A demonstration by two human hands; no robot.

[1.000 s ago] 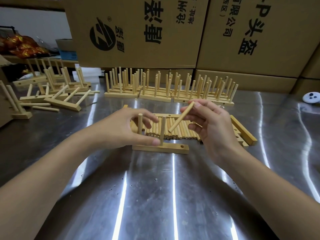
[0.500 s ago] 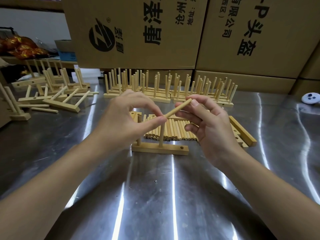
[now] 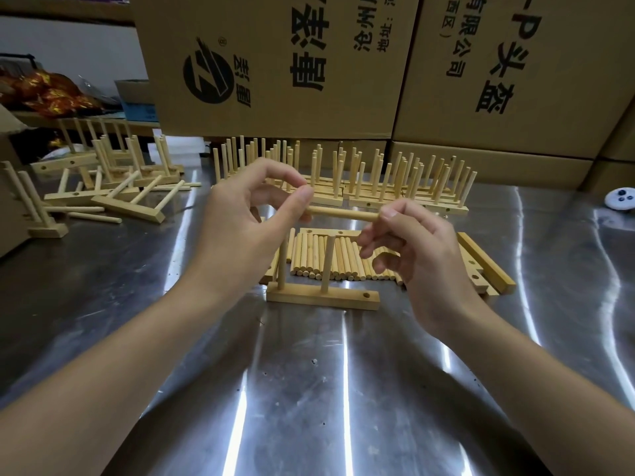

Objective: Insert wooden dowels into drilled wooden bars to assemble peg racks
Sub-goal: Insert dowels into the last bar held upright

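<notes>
Drilled pale wooden bar (image 3: 323, 299), lying flat on the reflective steel tabletop (image 3: 309, 389) just beyond my forearms. Two round wooden pegs stand upright in it: the left peg (image 3: 281, 269) near its left end and the middle peg (image 3: 328, 262) at its centre. The round hole (image 3: 367, 295) at its right end is open.

Above the bar and clear of it, I hold a short round wooden dowel (image 3: 343, 213) roughly level, running left to right. My left hand (image 3: 240, 228) pinches its left end between thumb and forefinger, the other fingers curled loosely behind. My right hand (image 3: 422, 262) pinches its right end between thumb and forefinger, the other fingers curled beneath; I cannot tell whether they hold anything more.

Behind the bar, partly hidden by both hands, a row of loose dowels (image 3: 345, 259) lies side by side on the tabletop, ends toward me. To the right of that row, spare bars (image 3: 486, 262) lie flat at an angle, with holes showing in the nearer ones.

Farther back, finished peg racks (image 3: 378, 187) stand in a line across the tabletop, pegs upright. To the far left, a heap of tumbled racks (image 3: 120, 187) lies with some on their sides and stray dowels (image 3: 96, 217) beside them. A single rack (image 3: 48, 231) stands apart at the left edge. A small white round object with dark dots (image 3: 620, 201) sits at the far right.

Large brown cardboard boxes (image 3: 275, 63) printed with black characters close the view behind. Red and gold wrapped packets (image 3: 44, 91) lie at the upper left.
</notes>
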